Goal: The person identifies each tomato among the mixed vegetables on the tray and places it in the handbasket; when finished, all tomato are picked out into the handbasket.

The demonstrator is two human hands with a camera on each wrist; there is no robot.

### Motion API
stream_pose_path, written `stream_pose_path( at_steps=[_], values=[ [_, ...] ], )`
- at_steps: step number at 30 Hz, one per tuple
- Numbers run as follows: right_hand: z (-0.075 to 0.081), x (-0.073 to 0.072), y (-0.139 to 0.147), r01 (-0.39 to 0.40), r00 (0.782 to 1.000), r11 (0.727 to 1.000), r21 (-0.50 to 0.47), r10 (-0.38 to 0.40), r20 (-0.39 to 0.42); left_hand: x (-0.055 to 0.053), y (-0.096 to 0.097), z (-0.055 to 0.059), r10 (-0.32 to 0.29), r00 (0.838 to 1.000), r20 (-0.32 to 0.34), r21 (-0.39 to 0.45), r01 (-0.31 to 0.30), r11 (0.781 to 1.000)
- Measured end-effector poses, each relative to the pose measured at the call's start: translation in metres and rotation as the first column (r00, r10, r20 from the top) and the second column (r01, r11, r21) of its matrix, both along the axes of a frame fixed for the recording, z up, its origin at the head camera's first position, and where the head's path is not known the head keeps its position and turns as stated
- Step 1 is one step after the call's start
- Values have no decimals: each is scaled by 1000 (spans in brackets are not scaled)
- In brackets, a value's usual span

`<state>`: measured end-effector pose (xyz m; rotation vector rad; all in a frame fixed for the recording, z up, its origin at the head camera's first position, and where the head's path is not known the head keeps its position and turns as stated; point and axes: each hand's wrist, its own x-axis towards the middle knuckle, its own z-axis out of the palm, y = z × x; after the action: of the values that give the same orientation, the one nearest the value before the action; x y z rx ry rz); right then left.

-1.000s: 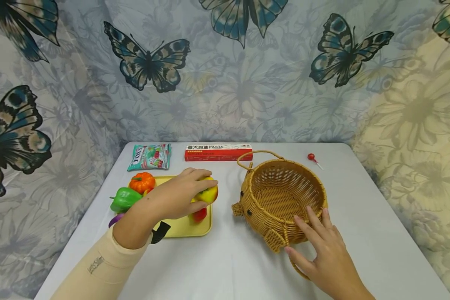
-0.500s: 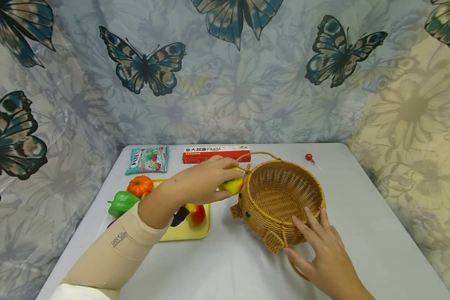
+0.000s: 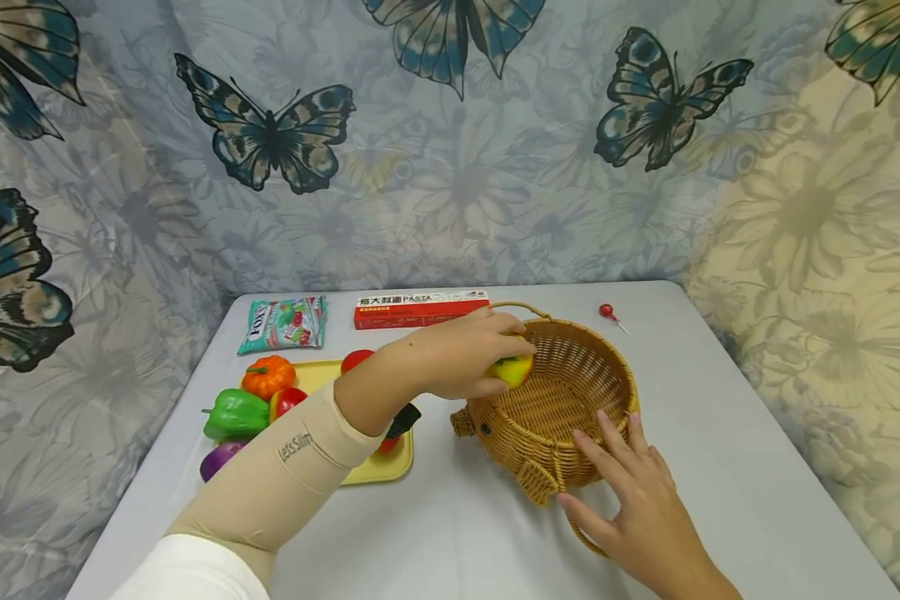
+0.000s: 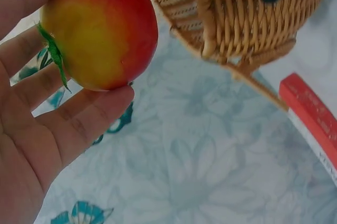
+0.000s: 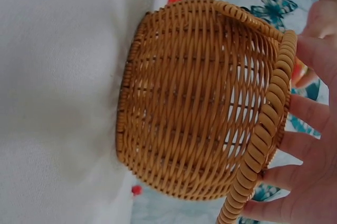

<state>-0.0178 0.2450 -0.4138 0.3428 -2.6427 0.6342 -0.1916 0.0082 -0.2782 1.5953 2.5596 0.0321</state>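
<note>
My left hand [image 3: 457, 354] grips a red-and-yellow toy fruit [image 3: 512, 372] above the near-left rim of a wicker basket [image 3: 510, 440]. In the left wrist view the toy fruit [image 4: 105, 29] shows a green leafy top, with thumb and fingers around its sides. The basket has an animal face with dark eyes and two rope-like handles. My right hand [image 3: 637, 500] rests on the basket's near-right rim, fingers fairly straight. From the right wrist, its fingertips [image 5: 297, 145] appear at the rim beside the twisted handle [image 5: 263, 129].
Left of the basket lies a yellow tray [image 3: 378, 473], partly hidden by the left arm. Around it are an orange toy pumpkin [image 3: 268, 377], green pepper [image 3: 236, 415], purple vegetable [image 3: 221, 460] and red fruits [image 3: 357, 359]. Behind stand a candy bag [image 3: 283, 325], pasta box [image 3: 420, 310] and lollipop [image 3: 607, 311].
My left hand has carried the toy fruit rightward from over the yellow tray to the basket's rim. My right hand keeps its place on the basket. The view has shifted slightly.
</note>
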Motion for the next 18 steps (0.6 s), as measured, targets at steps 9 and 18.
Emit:
stream_pose_path(
  at_steps=[9,18],
  values=[
    [0,1,-1,4,1000,1000,-7,-4,8,-9,38,-17,-4,999,42,-87,8,996],
    [-1,2,0,2,1000,1000,-18,-2,-17,-14,65,-41,19,997,80,-176,-5,984]
  ],
)
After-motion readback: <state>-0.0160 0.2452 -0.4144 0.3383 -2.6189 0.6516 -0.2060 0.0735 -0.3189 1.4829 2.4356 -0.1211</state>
